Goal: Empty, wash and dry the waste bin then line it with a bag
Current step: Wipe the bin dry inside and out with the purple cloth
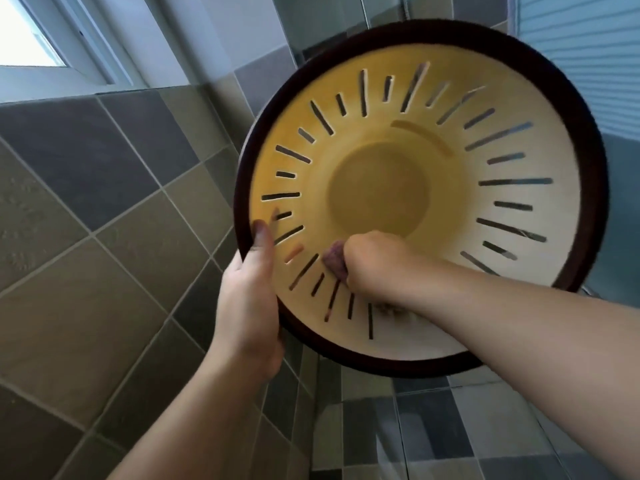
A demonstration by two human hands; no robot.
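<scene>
The waste bin [512, 109] is held up with its mouth facing me: a cream-yellow inside with several narrow slots around the wall and a dark brown rim. My left hand [251, 306] grips the rim at the lower left, thumb lying inside the rim. My right hand [375, 259] reaches inside the bin with fingers curled round a small purplish cloth [334, 263], pressed against the lower inner wall near the bin's round bottom.
Grey and brown tiled walls [104, 237] fill the left and lower part of the view. A window [38, 32] sits at the top left. A pale ribbed panel [588, 46] is at the top right behind the bin.
</scene>
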